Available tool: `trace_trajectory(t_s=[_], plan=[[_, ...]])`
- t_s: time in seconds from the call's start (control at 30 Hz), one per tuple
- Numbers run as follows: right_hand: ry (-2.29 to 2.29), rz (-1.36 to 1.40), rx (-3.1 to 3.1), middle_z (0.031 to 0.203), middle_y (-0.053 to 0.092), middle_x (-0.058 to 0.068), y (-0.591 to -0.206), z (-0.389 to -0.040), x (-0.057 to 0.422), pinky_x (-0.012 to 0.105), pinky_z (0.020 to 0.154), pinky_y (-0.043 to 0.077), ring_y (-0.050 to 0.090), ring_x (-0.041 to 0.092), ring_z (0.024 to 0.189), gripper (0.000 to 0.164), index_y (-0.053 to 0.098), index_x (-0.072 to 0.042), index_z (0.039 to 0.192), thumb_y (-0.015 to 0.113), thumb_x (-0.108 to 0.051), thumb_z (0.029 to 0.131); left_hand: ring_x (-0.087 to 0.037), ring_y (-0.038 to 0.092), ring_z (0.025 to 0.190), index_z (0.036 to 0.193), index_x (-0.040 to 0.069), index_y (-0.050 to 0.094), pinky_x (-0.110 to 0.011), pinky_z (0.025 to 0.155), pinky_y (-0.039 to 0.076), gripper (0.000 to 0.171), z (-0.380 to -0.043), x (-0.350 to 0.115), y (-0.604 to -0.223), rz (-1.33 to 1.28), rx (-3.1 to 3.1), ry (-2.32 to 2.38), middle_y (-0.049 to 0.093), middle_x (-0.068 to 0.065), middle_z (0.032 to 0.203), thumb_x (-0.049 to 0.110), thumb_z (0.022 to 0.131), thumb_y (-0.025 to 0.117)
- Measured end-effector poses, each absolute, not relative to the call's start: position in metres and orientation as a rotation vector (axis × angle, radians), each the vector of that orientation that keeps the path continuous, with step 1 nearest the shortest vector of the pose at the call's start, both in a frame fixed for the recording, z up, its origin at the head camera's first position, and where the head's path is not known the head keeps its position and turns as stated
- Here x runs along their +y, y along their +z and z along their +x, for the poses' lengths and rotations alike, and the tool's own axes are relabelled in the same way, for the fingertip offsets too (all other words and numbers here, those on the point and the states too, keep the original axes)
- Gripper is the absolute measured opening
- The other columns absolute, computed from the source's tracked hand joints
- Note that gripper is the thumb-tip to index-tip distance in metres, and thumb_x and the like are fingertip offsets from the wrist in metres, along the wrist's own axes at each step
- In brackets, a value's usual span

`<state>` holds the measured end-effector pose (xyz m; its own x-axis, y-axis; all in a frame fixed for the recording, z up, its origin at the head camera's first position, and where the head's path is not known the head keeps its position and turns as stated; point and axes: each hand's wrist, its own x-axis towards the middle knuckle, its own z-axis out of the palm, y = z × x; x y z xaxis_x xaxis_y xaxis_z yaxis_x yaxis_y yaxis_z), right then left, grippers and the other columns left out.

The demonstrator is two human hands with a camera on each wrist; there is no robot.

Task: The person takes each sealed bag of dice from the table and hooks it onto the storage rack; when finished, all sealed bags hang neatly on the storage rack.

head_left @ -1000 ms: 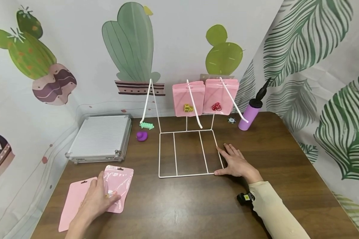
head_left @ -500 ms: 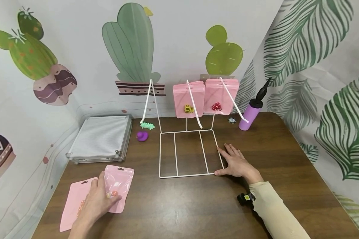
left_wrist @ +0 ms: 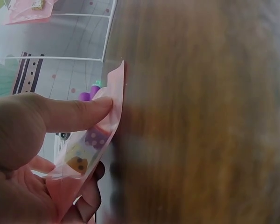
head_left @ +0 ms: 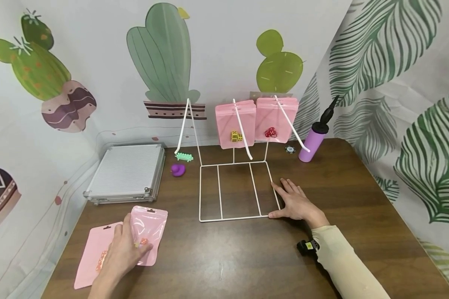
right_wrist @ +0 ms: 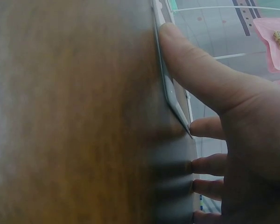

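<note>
Two hands reach over a brown counter [head_left: 224,265]. The left hand [head_left: 120,251] pinches a pink pouch [head_left: 153,224] above the near left part, thumb on its front and fingers curled behind. A second pouch [head_left: 86,253] lies flat just beside it, partly hidden by that hand. The right hand [head_left: 294,204], fingers spread and gripping nothing, touches the right front corner of a white wire rack [head_left: 239,218]. Beyond sit a silver case [head_left: 125,170], a purple duck [head_left: 178,170] and a green toy [head_left: 184,157]. Farther back, pouches with yellow dice [head_left: 234,136] and red dice [head_left: 271,132] hang from the rack's middle and right hooks [head_left: 242,128], left of a purple pump [head_left: 311,146]. Cacti and leaves pattern the wall [head_left: 224,50].
</note>
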<state>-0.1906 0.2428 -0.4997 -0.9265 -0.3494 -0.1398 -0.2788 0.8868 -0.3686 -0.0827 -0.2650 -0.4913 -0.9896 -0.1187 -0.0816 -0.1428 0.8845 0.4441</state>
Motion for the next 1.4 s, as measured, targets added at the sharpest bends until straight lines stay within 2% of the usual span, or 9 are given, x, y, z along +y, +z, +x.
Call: trace_trajectory(t_s=[0.4, 0.77, 1.0, 1.27, 1.4], plan=[[-0.499, -0.485, 2.860, 0.156, 0.019, 0.032, -0.500, -0.191, 0.243, 0.070, 0.112, 0.016, 0.016, 0.052, 0.142, 0.110, 0.030, -0.007, 0.152, 0.077, -0.063, 0.069, -0.039, 0.057, 0.070, 0.157, 0.014, 0.003, -0.045, 0.051, 0.046, 0.123, -0.079, -0.261, -0.489, -0.245, 3.021, 0.742, 0.041, -0.028, 0.120, 0.031, 0.068, 0.086], [-0.508, -0.477, 2.855, 0.156, 0.018, 0.033, -0.500, -0.190, 0.243, 0.069, 0.112, 0.015, 0.015, 0.053, 0.143, 0.111, 0.030, -0.007, 0.153, 0.077, -0.063, 0.070, -0.037, 0.055, 0.077, 0.157, 0.013, 0.010, -0.049, 0.055, 0.047, 0.124, -0.075, -0.252, -0.482, -0.124, 3.224, 0.770, 0.046, -0.025, 0.111, 0.028, 0.063, 0.090], [-0.511, -0.470, 2.853, 0.156, 0.018, 0.032, -0.501, -0.190, 0.242, 0.069, 0.113, 0.014, 0.014, 0.053, 0.143, 0.110, 0.030, -0.008, 0.153, 0.076, -0.063, 0.070, -0.037, 0.052, 0.088, 0.156, 0.010, 0.016, -0.056, 0.069, 0.048, 0.123, -0.073, -0.245, -0.477, -0.035, 3.290, 0.849, 0.048, -0.025, 0.109, 0.025, 0.061, 0.092], [-0.516, -0.465, 2.845, 0.156, 0.017, 0.033, -0.500, -0.190, 0.242, 0.068, 0.113, 0.014, 0.014, 0.053, 0.143, 0.111, 0.029, -0.008, 0.153, 0.077, -0.063, 0.069, -0.024, 0.044, 0.085, 0.156, 0.014, 0.016, -0.038, 0.064, 0.041, 0.124, -0.073, -0.235, -0.468, -0.017, 3.309, 0.879, 0.048, -0.017, 0.101, 0.026, 0.059, 0.093], [-0.520, -0.463, 2.845, 0.156, 0.017, 0.032, -0.501, -0.190, 0.242, 0.068, 0.113, 0.013, 0.014, 0.052, 0.143, 0.110, 0.029, -0.008, 0.153, 0.077, -0.062, 0.070, -0.022, 0.042, 0.083, 0.156, 0.014, 0.016, -0.037, 0.064, 0.040, 0.126, -0.074, -0.232, -0.463, 0.013, 3.330, 0.897, 0.047, -0.015, 0.099, 0.024, 0.058, 0.094]])
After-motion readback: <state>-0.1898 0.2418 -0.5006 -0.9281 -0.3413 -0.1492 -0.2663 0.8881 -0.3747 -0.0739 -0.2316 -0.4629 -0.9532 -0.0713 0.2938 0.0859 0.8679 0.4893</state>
